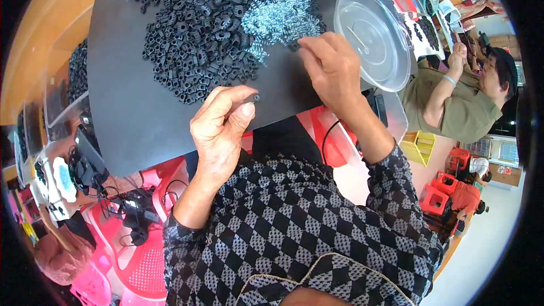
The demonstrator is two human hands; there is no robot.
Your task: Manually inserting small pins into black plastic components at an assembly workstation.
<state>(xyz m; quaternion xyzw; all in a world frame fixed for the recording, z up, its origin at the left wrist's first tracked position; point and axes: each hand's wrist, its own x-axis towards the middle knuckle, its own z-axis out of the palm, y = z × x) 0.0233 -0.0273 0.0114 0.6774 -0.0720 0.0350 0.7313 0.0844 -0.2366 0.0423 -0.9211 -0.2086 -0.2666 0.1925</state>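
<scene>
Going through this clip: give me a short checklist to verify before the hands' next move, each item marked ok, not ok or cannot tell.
1. Left hand pinches a small black part at its fingertips: ok.
2. Right hand reaches the heap of small metal springs: ok.
3. Right hand already holds a spring: cannot tell.
4. Pile of black parts lies within reach on the dark mat: ok.
5. Clear round lid lies beside the right hand, not under it: ok.

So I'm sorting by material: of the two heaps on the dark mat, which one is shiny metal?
The smaller silvery heap, right beside the right hand. The bigger heap left of it is matte black pieces.
</scene>
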